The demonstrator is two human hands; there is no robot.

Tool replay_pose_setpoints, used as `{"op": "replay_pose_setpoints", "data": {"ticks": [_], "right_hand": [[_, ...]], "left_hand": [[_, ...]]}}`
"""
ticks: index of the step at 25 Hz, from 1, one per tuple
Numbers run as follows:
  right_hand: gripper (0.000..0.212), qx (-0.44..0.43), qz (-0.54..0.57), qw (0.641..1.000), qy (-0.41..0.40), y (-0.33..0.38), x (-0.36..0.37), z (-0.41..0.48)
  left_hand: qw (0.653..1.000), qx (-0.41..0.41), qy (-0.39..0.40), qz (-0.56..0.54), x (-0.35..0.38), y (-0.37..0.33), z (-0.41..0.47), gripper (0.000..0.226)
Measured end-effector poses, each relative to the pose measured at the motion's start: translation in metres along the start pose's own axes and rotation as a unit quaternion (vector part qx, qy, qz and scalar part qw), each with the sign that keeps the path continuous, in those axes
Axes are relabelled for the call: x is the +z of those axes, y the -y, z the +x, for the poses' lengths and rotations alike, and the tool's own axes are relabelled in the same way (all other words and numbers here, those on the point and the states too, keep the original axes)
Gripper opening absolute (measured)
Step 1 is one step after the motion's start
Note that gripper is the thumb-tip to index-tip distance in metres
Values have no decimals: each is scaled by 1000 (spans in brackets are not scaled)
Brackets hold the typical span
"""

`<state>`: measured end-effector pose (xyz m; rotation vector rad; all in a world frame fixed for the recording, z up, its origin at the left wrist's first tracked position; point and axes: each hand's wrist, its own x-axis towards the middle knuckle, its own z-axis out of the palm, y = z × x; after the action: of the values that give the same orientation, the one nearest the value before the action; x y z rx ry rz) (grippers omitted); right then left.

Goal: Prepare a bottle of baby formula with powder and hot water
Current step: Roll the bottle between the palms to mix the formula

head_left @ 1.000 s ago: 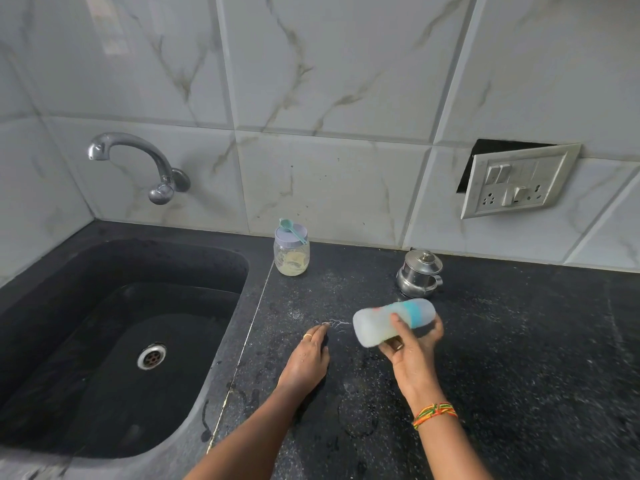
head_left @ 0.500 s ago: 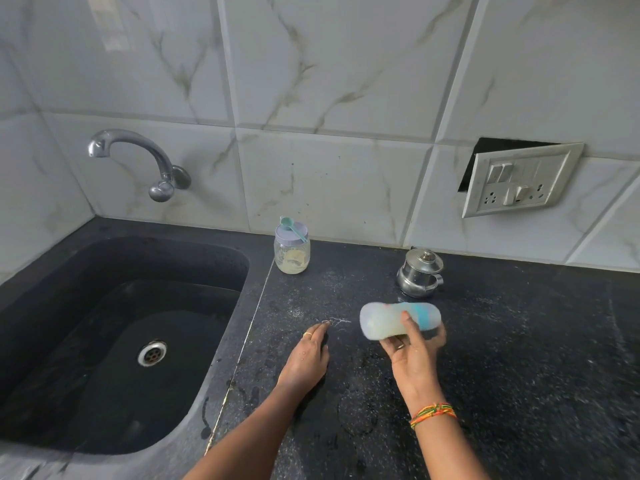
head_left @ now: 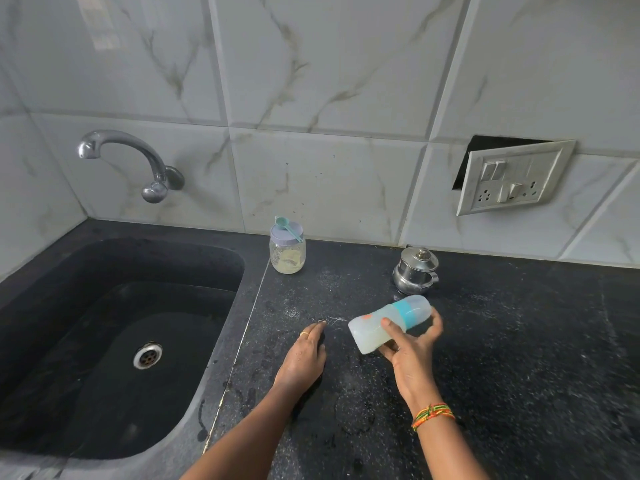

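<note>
The baby bottle (head_left: 389, 322), capped in clear plastic with a teal collar and holding milky liquid, lies tilted on its side above the black countertop (head_left: 519, 341), gripped by the right hand (head_left: 410, 344) with thumb over it and fingers curled beneath. The left hand (head_left: 304, 355) rests flat on the counter just beside, fingers together, holding nothing. Farther back stand 1 powder jar (head_left: 287, 252) with a teal scoop (head_left: 285, 226) on its lid and 1 lidded steel pot (head_left: 415, 271). The sink (head_left: 242, 271) lies left.
</note>
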<state>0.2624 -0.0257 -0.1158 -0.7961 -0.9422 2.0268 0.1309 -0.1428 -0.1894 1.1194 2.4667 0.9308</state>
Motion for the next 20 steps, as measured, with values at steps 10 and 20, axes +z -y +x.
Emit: {"op": "replay_pose_setpoints", "data": {"ticks": [10, 20], "right_hand": [[72, 9, 73, 997, -39, 4, 2, 3], [77, -8, -22, 1000, 14, 5, 3, -5]], "left_hand": [[1000, 3, 0, 3, 0, 0, 0, 50], [1000, 2, 1, 4, 0, 1, -1, 50]]}}
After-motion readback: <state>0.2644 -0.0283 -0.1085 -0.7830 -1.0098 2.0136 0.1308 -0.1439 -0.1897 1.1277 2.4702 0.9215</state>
